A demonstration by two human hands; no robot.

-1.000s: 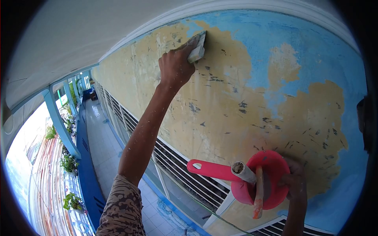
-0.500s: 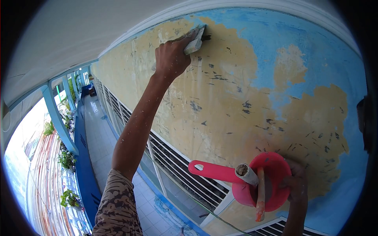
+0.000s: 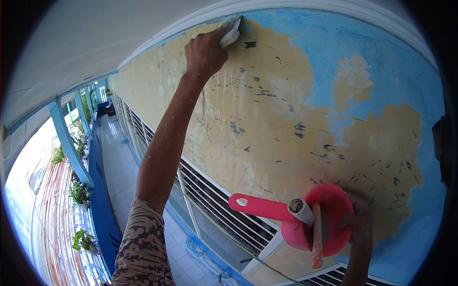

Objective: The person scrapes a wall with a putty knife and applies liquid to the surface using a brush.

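My left hand (image 3: 205, 53) is raised to the top of the wall and closed around a putty knife (image 3: 231, 37), a whitish, crusted scraper. Its blade edge rests against the wall close under the ceiling trim. Low on the right, my right hand (image 3: 359, 221) grips the rim side of a pink plastic dipper (image 3: 329, 193), its fingers partly hidden. A pale round handle with a rough brown end (image 3: 297, 207) and a stick with an orange tip (image 3: 317, 238) stick out of the dipper. What lies deeper inside it is hard to see.
The wall (image 3: 272, 143) is tan with dark marks and blue paint (image 3: 329, 43) along the top and right. Below it are white louvred bars (image 3: 224, 205) and a thin cord. A tiled walkway (image 3: 114, 143), blue ledge and potted plants (image 3: 80, 193) lie to the left.
My left hand with the putty knife has moved up and slightly left toward the ceiling trim, uncovering a dark patch on the wall. The dipper and my right hand stay nearly still.
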